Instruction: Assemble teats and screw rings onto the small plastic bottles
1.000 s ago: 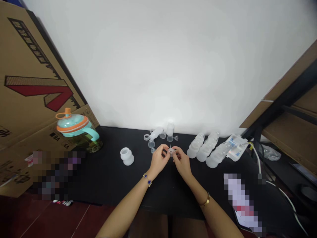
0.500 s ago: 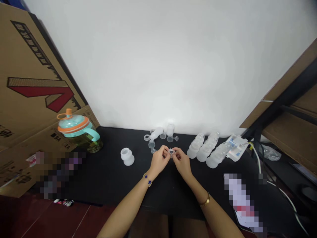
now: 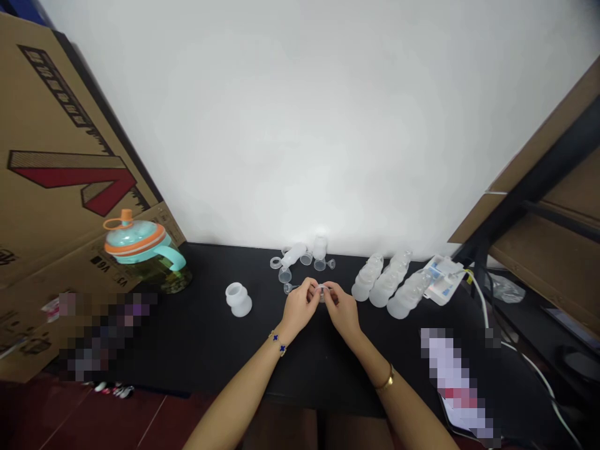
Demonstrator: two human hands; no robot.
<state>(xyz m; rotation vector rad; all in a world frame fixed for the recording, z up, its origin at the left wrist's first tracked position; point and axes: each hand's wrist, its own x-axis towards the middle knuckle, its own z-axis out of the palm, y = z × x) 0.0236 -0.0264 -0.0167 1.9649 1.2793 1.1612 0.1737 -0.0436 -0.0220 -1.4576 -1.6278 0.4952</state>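
Above the black table, my left hand (image 3: 300, 306) and my right hand (image 3: 341, 309) meet with fingertips closed on opposite sides of a translucent ring-shaped piece (image 3: 322, 290). It resembles a baby bottle collar, though the fingers cover part of it. An open white baby bottle body (image 3: 239, 300) stands apart to the left. Beyond my hands lie loose clear caps (image 3: 285, 274), a ring (image 3: 275, 263) and a white bottle body (image 3: 295, 255) on its side. Several white bottles with clear tops (image 3: 369, 278) stand in rows to the right of my right hand.
A teal and orange lidded jug (image 3: 147, 250) stands at the left by a large cardboard box (image 3: 60, 169). At the right are a white packet (image 3: 443, 279), a cable (image 3: 482, 300) and a blurred phone (image 3: 457, 387). A white wall (image 3: 319, 125) closes off the back.
The ring-shaped piece has tilted slightly between my fingertips, both hands staying on it. The whole view has shifted a little; the other things rest as before.
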